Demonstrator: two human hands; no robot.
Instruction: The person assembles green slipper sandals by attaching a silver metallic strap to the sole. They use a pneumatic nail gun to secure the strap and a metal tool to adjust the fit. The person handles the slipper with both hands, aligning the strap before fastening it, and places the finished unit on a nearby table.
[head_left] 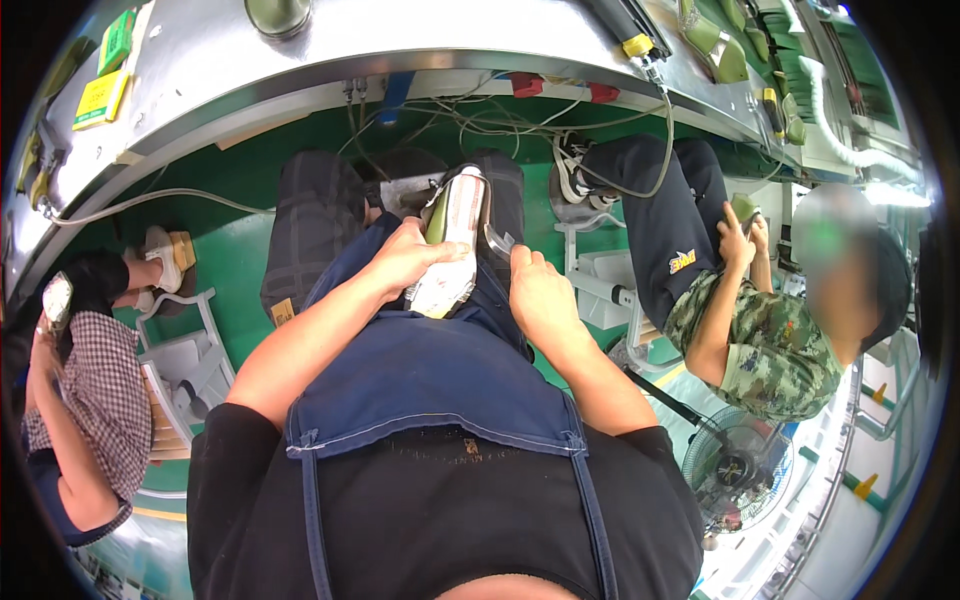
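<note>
Across my lap lies a lasted shoe upper (462, 225), olive green along its side, its pale, partly printed bottom turned up. My left hand (415, 255) is closed around it from the left, with the thumb across its bottom. A hand tool with a narrow, curved metal end (497, 240) juts from my right hand (541, 288), which is closed on its grip. The metal end is beside the shoe's right edge; whether it touches cannot be made out. The tool's handle is hidden inside my fist. A dark blue apron (430, 365) covers my lap beneath.
Ahead runs a metal workbench (420, 35) with an olive-green shoe last (278, 15) on it. Cables (520, 115) hang below its edge. On the right sits a co-worker (770, 330) holding a green piece, near a floor fan (735, 465). Another person (95, 400) sits at left.
</note>
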